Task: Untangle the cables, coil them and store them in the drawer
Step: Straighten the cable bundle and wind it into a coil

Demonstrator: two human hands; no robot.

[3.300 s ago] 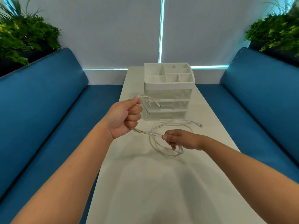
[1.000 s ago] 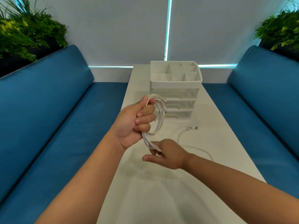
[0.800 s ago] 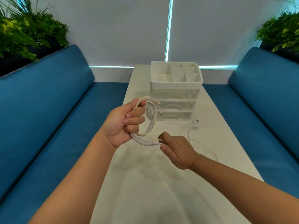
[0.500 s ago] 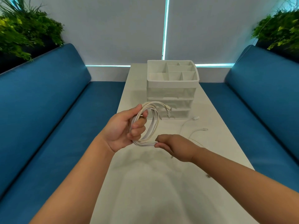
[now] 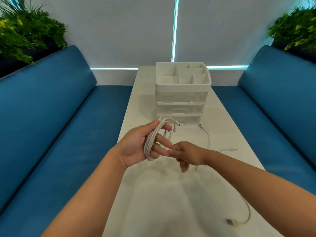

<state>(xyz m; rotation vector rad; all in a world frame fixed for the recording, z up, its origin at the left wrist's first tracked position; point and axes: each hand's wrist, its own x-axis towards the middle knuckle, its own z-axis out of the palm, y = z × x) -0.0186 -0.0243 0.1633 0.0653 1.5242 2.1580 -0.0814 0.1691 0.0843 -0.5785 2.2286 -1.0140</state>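
left hand [image 5: 136,147] has the coiled white cable [image 5: 151,142] looped over its curled fingers, thumb pinning the top, held up over the table [image 5: 153,202] in front of the drawer unit [image 5: 182,100]. right hand [image 5: 188,155] sits right by the coil with loosely bent fingers; it's blurred, so can't tell if it's pinching a strand. another loose cable [image 5: 246,218] trails across the table. cable looks light and floppy but springy, so i'd grip across all the loops at once or they'll pop open.
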